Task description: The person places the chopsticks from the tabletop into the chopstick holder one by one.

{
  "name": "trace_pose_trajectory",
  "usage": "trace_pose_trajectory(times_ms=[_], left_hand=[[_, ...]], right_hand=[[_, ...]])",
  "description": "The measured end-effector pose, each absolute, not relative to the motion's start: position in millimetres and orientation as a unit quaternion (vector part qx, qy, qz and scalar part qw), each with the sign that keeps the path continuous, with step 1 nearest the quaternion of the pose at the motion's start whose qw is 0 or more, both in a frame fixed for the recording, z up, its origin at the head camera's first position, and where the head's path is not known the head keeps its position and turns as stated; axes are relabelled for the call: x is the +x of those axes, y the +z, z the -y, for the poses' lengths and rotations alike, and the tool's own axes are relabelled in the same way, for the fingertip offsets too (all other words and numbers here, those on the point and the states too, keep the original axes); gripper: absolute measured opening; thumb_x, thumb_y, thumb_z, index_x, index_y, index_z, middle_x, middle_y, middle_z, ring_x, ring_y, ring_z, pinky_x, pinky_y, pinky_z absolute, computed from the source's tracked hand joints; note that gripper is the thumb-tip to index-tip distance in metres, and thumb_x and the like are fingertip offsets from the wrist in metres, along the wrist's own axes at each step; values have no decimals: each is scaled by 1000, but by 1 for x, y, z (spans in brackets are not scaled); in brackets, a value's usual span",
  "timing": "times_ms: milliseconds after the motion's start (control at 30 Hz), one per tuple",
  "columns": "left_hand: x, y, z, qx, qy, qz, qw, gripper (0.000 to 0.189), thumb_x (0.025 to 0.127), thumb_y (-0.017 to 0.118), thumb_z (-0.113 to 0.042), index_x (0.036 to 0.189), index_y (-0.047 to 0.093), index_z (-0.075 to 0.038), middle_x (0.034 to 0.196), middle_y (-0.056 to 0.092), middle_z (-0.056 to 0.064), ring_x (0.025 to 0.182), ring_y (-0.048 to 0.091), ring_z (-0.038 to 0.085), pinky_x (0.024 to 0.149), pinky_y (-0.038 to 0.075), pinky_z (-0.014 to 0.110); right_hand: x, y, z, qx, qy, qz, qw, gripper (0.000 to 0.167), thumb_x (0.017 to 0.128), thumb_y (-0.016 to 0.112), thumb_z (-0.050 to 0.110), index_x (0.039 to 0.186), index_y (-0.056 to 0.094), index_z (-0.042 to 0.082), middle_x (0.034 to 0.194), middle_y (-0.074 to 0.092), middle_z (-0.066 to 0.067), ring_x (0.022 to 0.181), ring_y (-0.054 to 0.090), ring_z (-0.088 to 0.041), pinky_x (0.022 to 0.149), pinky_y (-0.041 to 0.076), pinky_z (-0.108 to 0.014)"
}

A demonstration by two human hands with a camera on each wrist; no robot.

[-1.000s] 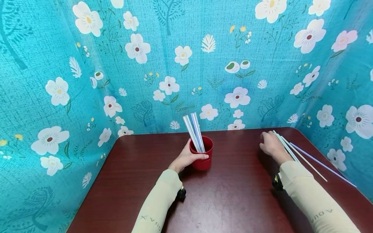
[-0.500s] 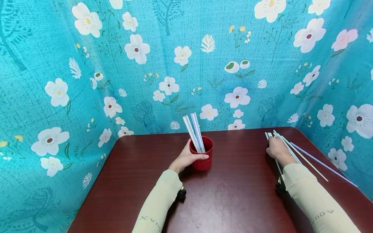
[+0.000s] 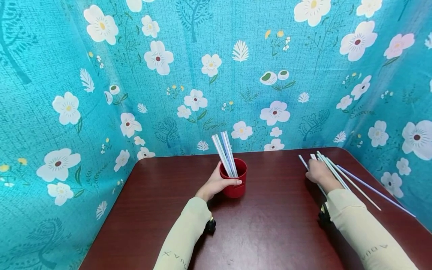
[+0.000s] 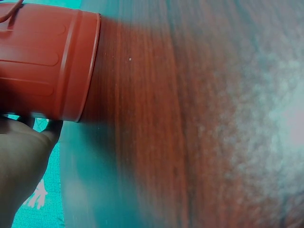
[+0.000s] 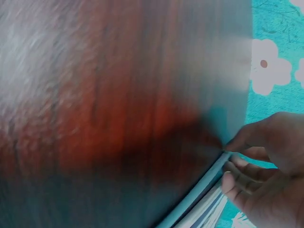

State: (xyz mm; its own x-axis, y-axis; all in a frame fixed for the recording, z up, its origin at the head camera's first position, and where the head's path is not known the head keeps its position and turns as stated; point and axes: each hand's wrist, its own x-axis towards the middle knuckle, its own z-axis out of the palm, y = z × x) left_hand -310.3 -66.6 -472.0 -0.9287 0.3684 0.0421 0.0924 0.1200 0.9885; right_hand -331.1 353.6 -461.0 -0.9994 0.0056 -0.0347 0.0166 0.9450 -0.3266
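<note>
My left hand (image 3: 216, 183) grips a red cup (image 3: 235, 189) from its left side, the thumb lying across the front below the rim. Several pale straws (image 3: 224, 153) stand in the cup, leaning left. In the left wrist view the ribbed wall of the cup (image 4: 38, 61) shows beside the hand (image 4: 23, 152). My right hand (image 3: 319, 174) is at the far right of the table, where it pinches one light blue straw (image 3: 302, 160). The right wrist view has this straw (image 5: 192, 194) at the fingertips of the hand (image 5: 266, 166), partly hidden by them.
More loose straws (image 3: 357, 185) lie on the table right of and under the right hand, one lilac straw (image 3: 378, 192) outermost. The dark red-brown table (image 3: 263, 232) ends at a blue flowered cloth (image 3: 249, 93) behind and at both sides.
My right hand has come down among the straws and taken one; that straw's far end has shifted left, apart from the others. The left hand and the cup have stayed in place.
</note>
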Motion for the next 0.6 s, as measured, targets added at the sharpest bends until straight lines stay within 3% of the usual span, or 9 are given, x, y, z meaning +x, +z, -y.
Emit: trace_pose_trajectory(times_ms=[200,600], left_hand=[[-312,-473,67,159,646,-739,106,88,74,92,-33,144,39,-39,140,54,-8,132,47,23,90,58,45],[-312,-475,66,159,643,-742,104,88,73,92,-33,144,39,-39,140,54,-9,132,47,22,90,58,45]], right_hand=[[-331,-454,-341,-27,-151,-987,54,12,82,64,5,78,54,-2,74,58,-16,71,56,-31,69,50,-48],[-336,-460,-313,-36,-169,-982,74,24,86,75,16,87,61,-4,81,62,-16,75,60,-30,70,53,-45]])
